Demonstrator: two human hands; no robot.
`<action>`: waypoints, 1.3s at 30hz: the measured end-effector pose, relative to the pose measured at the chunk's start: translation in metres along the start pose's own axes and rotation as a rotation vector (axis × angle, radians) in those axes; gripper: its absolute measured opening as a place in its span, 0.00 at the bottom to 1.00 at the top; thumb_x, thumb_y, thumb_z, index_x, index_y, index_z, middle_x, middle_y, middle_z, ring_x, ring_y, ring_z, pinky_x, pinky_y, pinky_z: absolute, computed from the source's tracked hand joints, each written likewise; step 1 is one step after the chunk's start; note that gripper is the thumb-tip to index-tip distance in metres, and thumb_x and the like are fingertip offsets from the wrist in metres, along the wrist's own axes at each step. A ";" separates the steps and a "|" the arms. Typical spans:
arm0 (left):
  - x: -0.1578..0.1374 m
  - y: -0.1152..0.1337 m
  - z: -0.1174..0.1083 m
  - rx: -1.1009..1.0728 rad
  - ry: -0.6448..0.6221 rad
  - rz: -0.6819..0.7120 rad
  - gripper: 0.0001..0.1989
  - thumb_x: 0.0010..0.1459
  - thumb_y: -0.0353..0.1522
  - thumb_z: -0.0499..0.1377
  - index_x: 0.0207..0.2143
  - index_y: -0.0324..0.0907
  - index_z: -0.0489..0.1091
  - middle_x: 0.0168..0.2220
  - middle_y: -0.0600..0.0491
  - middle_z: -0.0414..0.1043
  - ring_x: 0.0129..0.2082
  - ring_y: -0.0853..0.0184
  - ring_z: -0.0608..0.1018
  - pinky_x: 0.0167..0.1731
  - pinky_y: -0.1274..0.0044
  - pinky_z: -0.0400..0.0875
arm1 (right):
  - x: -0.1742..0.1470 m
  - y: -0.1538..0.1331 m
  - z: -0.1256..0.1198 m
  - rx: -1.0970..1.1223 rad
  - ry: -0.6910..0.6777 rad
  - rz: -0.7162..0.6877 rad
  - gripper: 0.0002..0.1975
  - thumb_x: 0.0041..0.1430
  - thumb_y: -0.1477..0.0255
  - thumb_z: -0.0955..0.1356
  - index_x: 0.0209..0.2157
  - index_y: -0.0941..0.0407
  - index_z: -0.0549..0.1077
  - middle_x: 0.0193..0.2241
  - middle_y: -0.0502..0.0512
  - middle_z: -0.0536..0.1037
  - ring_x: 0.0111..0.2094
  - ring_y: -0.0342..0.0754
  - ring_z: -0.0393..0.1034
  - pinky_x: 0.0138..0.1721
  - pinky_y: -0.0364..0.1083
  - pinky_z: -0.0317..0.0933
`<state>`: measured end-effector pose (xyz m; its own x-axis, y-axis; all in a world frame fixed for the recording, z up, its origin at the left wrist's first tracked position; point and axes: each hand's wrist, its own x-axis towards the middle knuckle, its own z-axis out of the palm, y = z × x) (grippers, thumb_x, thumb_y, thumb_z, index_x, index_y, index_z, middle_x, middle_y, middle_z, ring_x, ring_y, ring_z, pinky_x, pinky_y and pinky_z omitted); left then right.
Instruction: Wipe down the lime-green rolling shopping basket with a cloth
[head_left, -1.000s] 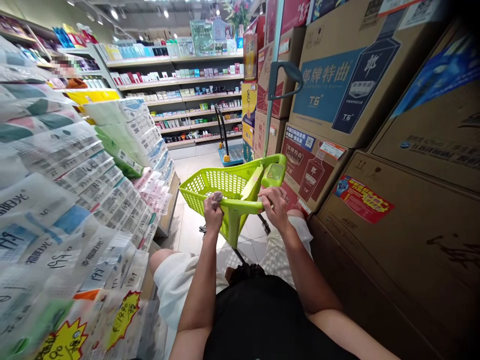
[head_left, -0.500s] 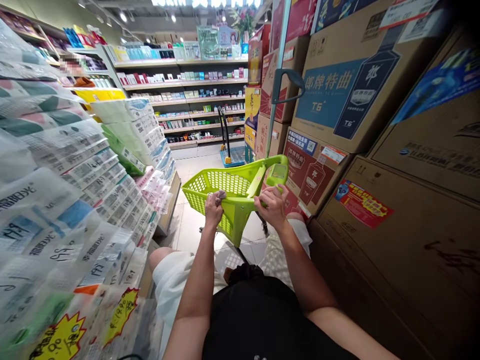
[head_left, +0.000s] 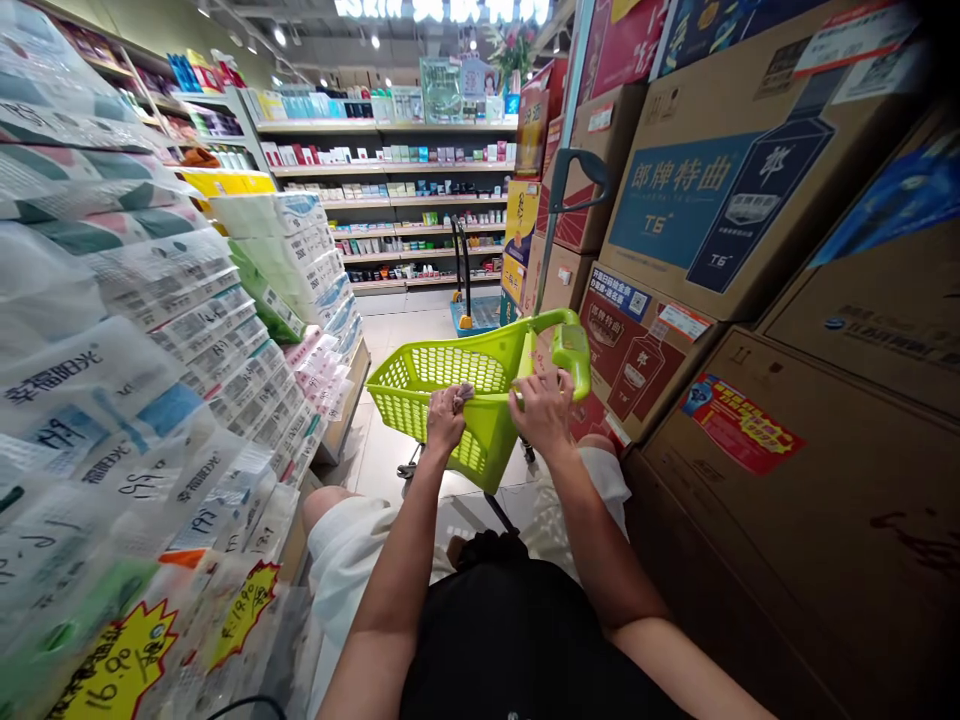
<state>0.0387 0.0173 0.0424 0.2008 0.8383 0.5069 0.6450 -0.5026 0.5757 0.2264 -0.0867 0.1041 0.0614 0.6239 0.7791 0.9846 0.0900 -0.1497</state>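
Little open floor [head_left: 375, 445] between green cart [head_left: 491, 445] and wrapped packs [head_left: 247, 390]

bright ceiling spotlights [head_left: 280, 36] and washed-out sign [head_left: 442, 10], deep shadow lower right

The basket [head_left: 493, 430] is smooth plastic, the cartons [head_left: 679, 195] matt cardboard.

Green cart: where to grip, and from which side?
Probably the curved end bar, palm down from the wearer's near side: it juts out past the basket and looks slim enough to wrap, while cartons stand close on the picture's right.
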 end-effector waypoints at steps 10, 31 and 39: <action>0.001 -0.045 -0.028 0.137 0.090 -0.288 0.15 0.65 0.27 0.53 0.50 0.46 0.74 0.51 0.43 0.73 0.55 0.51 0.72 0.59 0.57 0.64 | -0.013 0.008 0.022 0.043 -0.121 -0.100 0.10 0.70 0.68 0.64 0.35 0.53 0.75 0.36 0.54 0.81 0.49 0.55 0.67 0.65 0.62 0.32; -0.002 -0.141 -0.103 0.194 0.250 -0.455 0.16 0.66 0.27 0.51 0.52 0.41 0.72 0.47 0.42 0.69 0.50 0.54 0.72 0.55 0.62 0.69 | -0.010 0.014 0.031 0.092 -0.191 -0.097 0.16 0.55 0.80 0.64 0.40 0.51 0.78 0.39 0.51 0.83 0.52 0.54 0.69 0.65 0.59 0.33; -0.028 -0.050 -0.029 0.142 0.215 -0.269 0.17 0.64 0.27 0.52 0.50 0.46 0.74 0.51 0.43 0.67 0.57 0.53 0.67 0.62 0.60 0.64 | -0.009 0.010 0.026 0.119 -0.224 -0.087 0.17 0.54 0.79 0.64 0.42 0.52 0.78 0.41 0.53 0.84 0.53 0.55 0.68 0.65 0.58 0.33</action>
<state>-0.0208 0.0134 0.0181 -0.1398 0.8652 0.4815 0.7522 -0.2234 0.6199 0.2318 -0.0713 0.0795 -0.0730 0.7651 0.6398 0.9577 0.2329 -0.1692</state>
